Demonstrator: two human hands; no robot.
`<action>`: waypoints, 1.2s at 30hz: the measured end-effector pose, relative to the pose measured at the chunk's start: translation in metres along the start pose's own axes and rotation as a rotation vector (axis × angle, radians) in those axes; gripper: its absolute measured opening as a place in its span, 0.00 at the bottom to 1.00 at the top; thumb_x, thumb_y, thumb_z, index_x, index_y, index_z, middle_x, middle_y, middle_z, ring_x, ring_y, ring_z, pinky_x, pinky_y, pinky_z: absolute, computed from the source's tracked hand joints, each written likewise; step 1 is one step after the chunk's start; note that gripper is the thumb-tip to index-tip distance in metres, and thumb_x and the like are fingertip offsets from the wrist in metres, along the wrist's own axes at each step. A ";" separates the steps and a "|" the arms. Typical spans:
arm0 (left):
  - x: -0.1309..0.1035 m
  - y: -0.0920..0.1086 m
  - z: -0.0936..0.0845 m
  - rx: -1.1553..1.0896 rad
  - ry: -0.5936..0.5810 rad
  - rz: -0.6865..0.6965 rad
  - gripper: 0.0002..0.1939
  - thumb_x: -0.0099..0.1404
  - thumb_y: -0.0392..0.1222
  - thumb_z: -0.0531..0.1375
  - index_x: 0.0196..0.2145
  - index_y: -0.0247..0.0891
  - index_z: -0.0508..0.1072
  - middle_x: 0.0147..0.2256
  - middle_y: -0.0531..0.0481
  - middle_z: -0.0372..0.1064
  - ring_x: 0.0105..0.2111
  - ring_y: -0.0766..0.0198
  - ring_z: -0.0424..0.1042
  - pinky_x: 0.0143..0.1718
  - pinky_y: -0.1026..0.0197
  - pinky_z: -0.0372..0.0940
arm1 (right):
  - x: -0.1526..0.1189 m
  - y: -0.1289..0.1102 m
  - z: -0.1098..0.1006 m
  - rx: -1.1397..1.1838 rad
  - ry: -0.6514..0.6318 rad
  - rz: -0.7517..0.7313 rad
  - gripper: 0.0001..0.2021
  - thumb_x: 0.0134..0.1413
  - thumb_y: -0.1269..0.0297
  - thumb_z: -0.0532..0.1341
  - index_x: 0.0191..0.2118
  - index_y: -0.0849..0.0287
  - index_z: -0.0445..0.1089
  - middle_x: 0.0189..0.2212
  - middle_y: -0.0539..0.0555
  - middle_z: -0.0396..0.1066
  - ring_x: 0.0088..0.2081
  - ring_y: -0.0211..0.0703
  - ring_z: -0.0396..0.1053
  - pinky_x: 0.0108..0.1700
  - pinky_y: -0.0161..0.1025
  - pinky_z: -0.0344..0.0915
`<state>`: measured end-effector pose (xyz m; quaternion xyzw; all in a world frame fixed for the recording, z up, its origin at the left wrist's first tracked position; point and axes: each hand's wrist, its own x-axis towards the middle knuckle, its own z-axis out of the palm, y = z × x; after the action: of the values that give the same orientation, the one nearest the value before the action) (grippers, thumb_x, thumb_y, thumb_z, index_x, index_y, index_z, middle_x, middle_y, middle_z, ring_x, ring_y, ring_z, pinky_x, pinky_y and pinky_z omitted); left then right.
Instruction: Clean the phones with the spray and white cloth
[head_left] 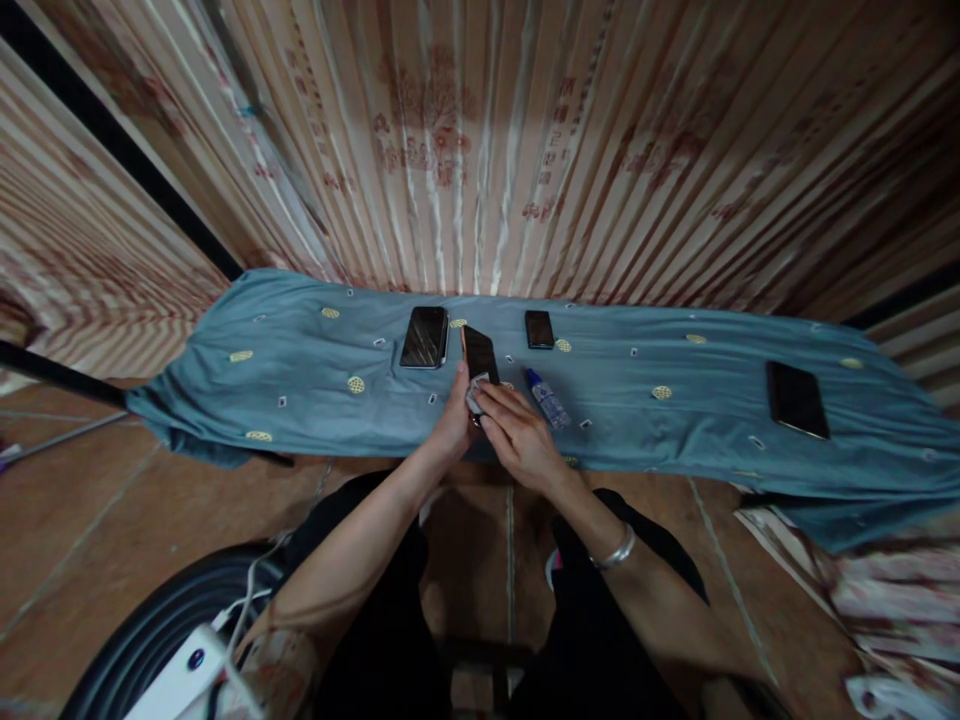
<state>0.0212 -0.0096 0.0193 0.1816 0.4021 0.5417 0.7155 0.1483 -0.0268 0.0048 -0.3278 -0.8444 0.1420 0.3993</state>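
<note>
My left hand (454, 420) is closed round the lower part of a dark phone (480, 352), which tilts up over the cloth-covered table. Pinched in my right hand (521, 432) is a small pale wipe (475, 392), pressed against the phone's screen. A blue-capped clear bottle (549, 400) lies just to the right of my hands. Left of the held phone, a black phone (424, 337) rests on the cloth, seemingly on top of another flat item. A smaller black device (539, 329) lies behind the bottle.
Blue patterned cloth (315, 400) covers the narrow table. Toward its right end lies a black tablet or large phone (797, 400). A pleated curtain (465, 150) hangs behind. On the floor at lower left are a coiled black hose (161, 620) and a white power strip (180, 675).
</note>
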 end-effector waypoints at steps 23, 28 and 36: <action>-0.002 0.022 0.002 -0.125 0.022 0.030 0.36 0.67 0.69 0.45 0.33 0.36 0.77 0.36 0.40 0.79 0.46 0.49 0.78 0.45 0.52 0.72 | -0.003 0.012 0.001 -0.061 0.033 -0.001 0.17 0.69 0.66 0.52 0.53 0.52 0.75 0.52 0.56 0.76 0.55 0.47 0.72 0.58 0.50 0.71; -0.001 0.024 -0.001 -0.118 0.022 0.018 0.38 0.67 0.70 0.44 0.39 0.35 0.78 0.35 0.40 0.79 0.45 0.49 0.78 0.45 0.50 0.72 | -0.005 0.014 0.004 -0.088 0.031 -0.005 0.18 0.69 0.68 0.51 0.56 0.54 0.73 0.54 0.56 0.75 0.57 0.48 0.70 0.60 0.50 0.69; -0.008 0.022 0.008 -0.149 -0.018 -0.013 0.38 0.69 0.67 0.42 0.49 0.32 0.77 0.41 0.39 0.79 0.45 0.49 0.77 0.49 0.50 0.70 | -0.007 0.019 0.007 -0.137 0.003 -0.011 0.24 0.67 0.73 0.47 0.64 0.61 0.64 0.62 0.63 0.67 0.65 0.51 0.60 0.65 0.55 0.63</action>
<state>0.0132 -0.0079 0.0425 0.1300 0.3553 0.5641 0.7339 0.1543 -0.0170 -0.0134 -0.3499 -0.8533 0.0811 0.3780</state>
